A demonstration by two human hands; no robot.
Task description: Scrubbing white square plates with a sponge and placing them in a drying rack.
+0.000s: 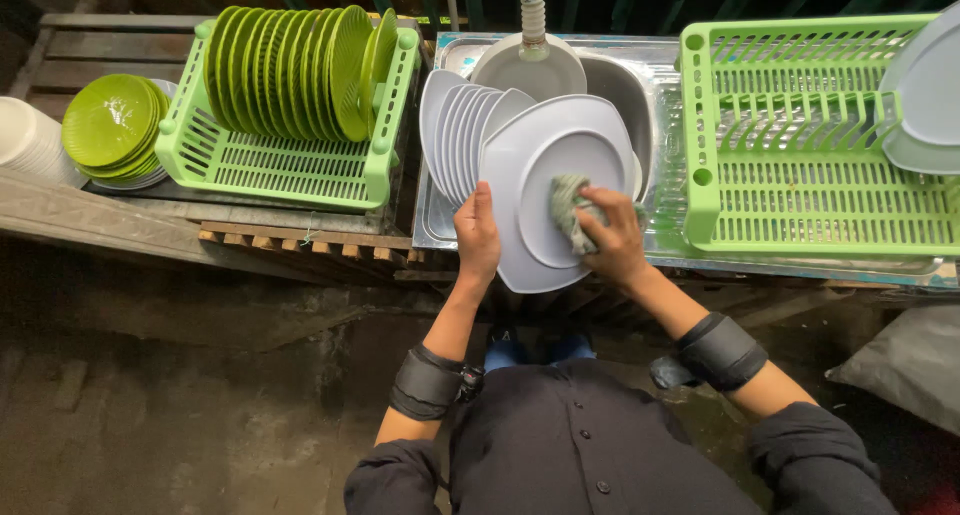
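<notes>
My left hand (pixel 477 237) grips the left edge of a grey square plate (pixel 535 170), held tilted over the steel sink (pixel 630 75). My right hand (pixel 612 237) presses a green-grey cloth (pixel 568 210) against the plate's face. Behind the held plate stands a row of several grey plates (pixel 455 125) leaning on edge in the sink, with another grey plate (pixel 528 70) lying under the tap (pixel 533 15).
A green dish rack (pixel 300 165) at left holds several upright green plates (pixel 290 70). A stack of green plates (pixel 110 125) and white bowls (pixel 25 140) sit further left. Right of the sink, a green rack (pixel 800 195) holds grey plates (pixel 925 95).
</notes>
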